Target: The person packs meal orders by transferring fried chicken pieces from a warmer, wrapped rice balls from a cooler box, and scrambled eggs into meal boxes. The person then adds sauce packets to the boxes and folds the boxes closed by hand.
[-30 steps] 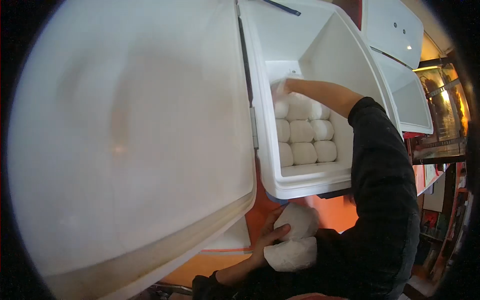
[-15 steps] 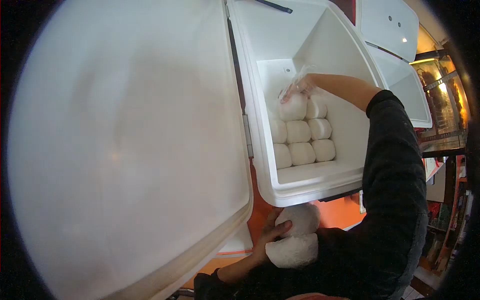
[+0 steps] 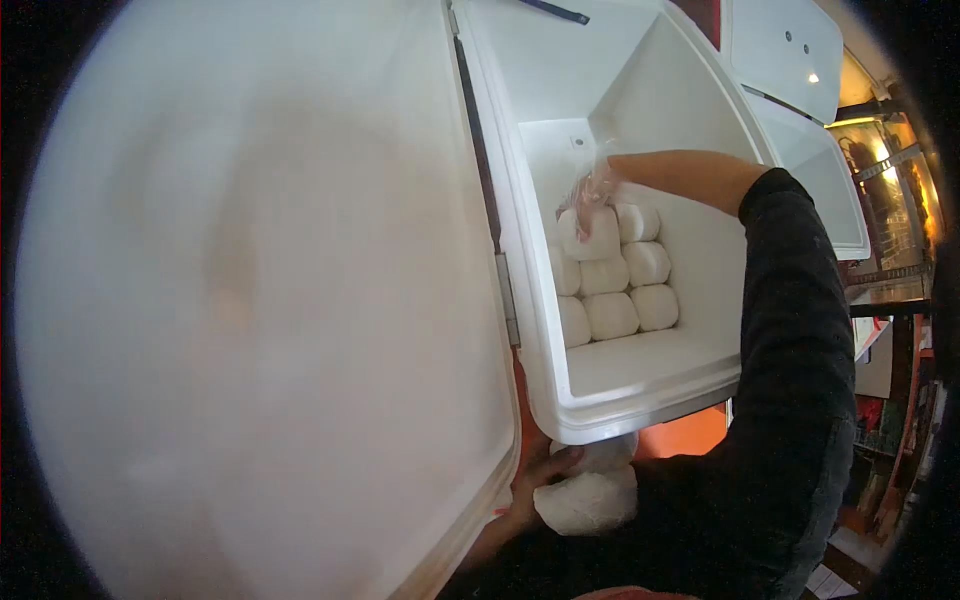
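Note:
Inside a deep white cooler (image 3: 640, 372), my right hand (image 3: 594, 195), in a clear plastic glove, grips a white rounded block (image 3: 592, 238) from its far side. This block sits higher than several similar white blocks (image 3: 610, 316) packed in rows on the cooler floor. Below the cooler's near edge, my left hand (image 3: 548, 472) is wrapped around the side of a frosty white block (image 3: 605, 455), partly hidden by the rim. A second loose block (image 3: 588, 502) rests against it, close to my body. What the blocks are made of I cannot tell.
The cooler's large white lid (image 3: 300, 300) stands open and fills the left side. Another open white cooler (image 3: 808, 165) is at the far right. Shelving with lit panels (image 3: 885, 170) stands beyond it. A black strap (image 3: 555, 12) hangs at the top.
My view has shifted slightly, so the cooler sits lower and covers more of the left hand's block. My right hand and its block have come down closer to the row beside it.

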Available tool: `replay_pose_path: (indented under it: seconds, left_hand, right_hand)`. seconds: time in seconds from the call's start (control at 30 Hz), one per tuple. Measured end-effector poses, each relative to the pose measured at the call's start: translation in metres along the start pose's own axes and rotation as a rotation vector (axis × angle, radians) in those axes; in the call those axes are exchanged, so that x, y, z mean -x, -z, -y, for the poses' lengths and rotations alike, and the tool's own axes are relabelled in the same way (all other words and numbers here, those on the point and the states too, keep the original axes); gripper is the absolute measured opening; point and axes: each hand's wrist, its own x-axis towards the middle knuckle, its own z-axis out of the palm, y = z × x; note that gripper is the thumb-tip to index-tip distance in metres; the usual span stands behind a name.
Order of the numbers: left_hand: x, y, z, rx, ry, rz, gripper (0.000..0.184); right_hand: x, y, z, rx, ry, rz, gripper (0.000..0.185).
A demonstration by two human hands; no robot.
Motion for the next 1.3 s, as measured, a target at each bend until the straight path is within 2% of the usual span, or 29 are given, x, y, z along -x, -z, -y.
replay_pose_path:
  seconds: [0.03, 0.1, 0.17, 0.27, 0.3, 0.33, 0.4, 0.47, 0.5, 0.57, 0.6, 0.67, 0.7, 0.77, 0.8, 0.87, 0.97, 1.07, 1.1, 1.17, 1.3]
  left_hand:
    - [-0.004, 0.005, 0.004, -0.041, -0.007, 0.024, 0.059]
    - [-0.005, 0.004, 0.006, -0.055, -0.026, 0.005, 0.058]
    - [0.000, -0.009, 0.004, -0.035, -0.042, -0.035, 0.057]
    - [0.007, -0.023, 0.003, -0.025, -0.058, -0.096, 0.056]
    - [0.010, -0.029, 0.003, -0.033, -0.091, -0.100, 0.057]
    - [0.013, -0.032, 0.005, -0.040, -0.123, -0.104, 0.057]
    - [0.017, -0.034, 0.012, -0.046, -0.140, -0.086, 0.058]
    - [0.025, -0.040, 0.021, -0.062, -0.164, -0.068, 0.059]
    - [0.027, -0.044, 0.027, -0.068, -0.159, -0.064, 0.059]
    - [0.033, -0.049, 0.031, -0.092, -0.170, -0.060, 0.060]
    - [0.037, -0.055, 0.030, -0.077, -0.136, -0.020, 0.060]
    - [0.041, -0.059, 0.031, -0.066, -0.112, 0.020, 0.060]
    - [0.042, -0.059, 0.034, -0.060, -0.124, 0.032, 0.060]
    - [0.042, -0.057, 0.047, -0.053, -0.124, 0.053, 0.060]
    - [0.038, -0.051, 0.057, -0.022, -0.131, 0.045, 0.060]
    - [0.038, -0.046, 0.063, 0.001, -0.150, 0.048, 0.059]
    - [0.048, -0.051, 0.055, -0.054, -0.180, 0.064, 0.060]
    - [0.061, -0.052, 0.045, 0.006, -0.145, 0.065, 0.060]
    - [0.048, -0.031, 0.055, 0.044, -0.156, 0.110, 0.059]
    - [0.051, -0.032, 0.055, 0.093, -0.162, 0.155, 0.058]
    - [0.075, -0.055, 0.041, 0.017, -0.188, -0.035, 0.056]
  right_hand:
    - [-0.008, 0.001, -0.033, -0.239, 0.153, 0.111, 0.038]
    - [-0.015, -0.005, -0.049, -0.489, 0.307, 0.224, 0.039]
    - [-0.013, -0.012, -0.030, -0.768, -0.151, -0.015, 0.036]
    - [0.008, -0.014, -0.007, -0.879, -0.202, -0.132, 0.039]
    - [0.009, -0.014, -0.021, -0.874, -0.200, -0.139, 0.039]
    - [0.007, -0.014, -0.047, -0.855, -0.009, -0.139, 0.040]
    - [0.023, -0.012, -0.037, -0.818, 0.186, -0.143, 0.041]
    - [0.059, -0.008, 0.032, -1.166, -0.026, -0.195, 0.041]
    - [0.062, -0.005, 0.040, -1.150, -0.014, -0.210, 0.041]
    - [0.062, -0.002, 0.048, -1.129, 0.210, -0.289, 0.043]
    - [0.063, -0.003, 0.047, -1.116, 0.220, -0.300, 0.043]
    - [0.067, -0.005, 0.052, -0.995, 0.374, -0.295, 0.050]
    - [0.067, -0.008, 0.056, -0.980, 0.374, -0.304, 0.050]
    - [0.071, -0.031, 0.078, -1.202, 0.403, -0.432, 0.050]
    - [0.068, -0.043, 0.084, -1.203, 0.397, -0.443, 0.050]
    - [0.052, -0.059, 0.092, -1.457, 0.313, -0.434, 0.055]
    - [0.032, -0.080, 0.099, -1.604, 0.223, -0.518, 0.052]
    - [0.020, -0.083, 0.095, -1.532, 0.293, -0.479, 0.058]
    - [0.020, -0.084, 0.095, -1.530, 0.288, -0.481, 0.058]
    - [0.020, -0.090, 0.099, -1.513, 0.206, -0.657, 0.058]
    - [0.043, -0.084, 0.095, -1.520, 0.261, -0.569, 0.055]
